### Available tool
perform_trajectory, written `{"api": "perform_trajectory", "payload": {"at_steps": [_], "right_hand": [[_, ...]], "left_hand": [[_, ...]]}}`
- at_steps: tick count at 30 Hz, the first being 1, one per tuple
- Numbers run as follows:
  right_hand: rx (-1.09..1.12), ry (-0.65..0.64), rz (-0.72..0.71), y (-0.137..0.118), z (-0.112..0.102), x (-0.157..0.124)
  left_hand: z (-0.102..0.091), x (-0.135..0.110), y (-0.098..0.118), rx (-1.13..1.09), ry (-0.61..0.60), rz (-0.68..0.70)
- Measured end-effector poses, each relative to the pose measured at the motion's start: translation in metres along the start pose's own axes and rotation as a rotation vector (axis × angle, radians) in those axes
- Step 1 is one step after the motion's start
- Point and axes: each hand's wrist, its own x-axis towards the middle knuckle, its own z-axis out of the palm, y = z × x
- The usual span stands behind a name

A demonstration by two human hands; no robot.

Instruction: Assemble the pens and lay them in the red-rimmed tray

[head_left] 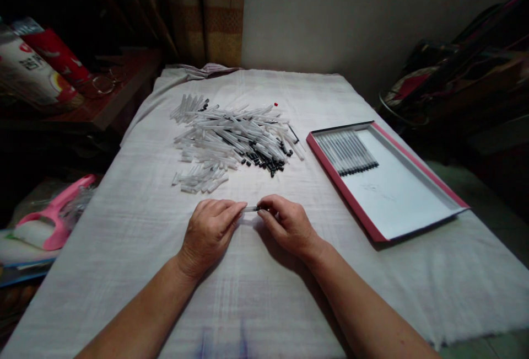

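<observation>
Head view: a pen [250,209] is held left of the box [409,193], between left hand [210,228] and right hand [288,224], the fingers of each pinched closed on it. If pressed off-line, slipping is judged possible. A clear barrel, dark toward the right hand, is seen; its ends are hidden.

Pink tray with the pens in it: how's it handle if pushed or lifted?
Tray: probably light, maybe a bit flexy; it looks like thin card. Pens may slide or roll if it tilts; they fill only one corner. Cloth could bunch ahead of it; it looks creased.
</observation>
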Motion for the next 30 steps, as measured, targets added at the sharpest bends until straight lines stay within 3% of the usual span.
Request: {"api": "perform_trajectory", "payload": {"at_steps": [30], "right_hand": [[-0.085, -0.065, 0.003, -0.0041, -0.0010, 0.0012]], "left_hand": [[0.0023, -0.0026, -0.0062, -0.036, 0.010, 0.015]]}}
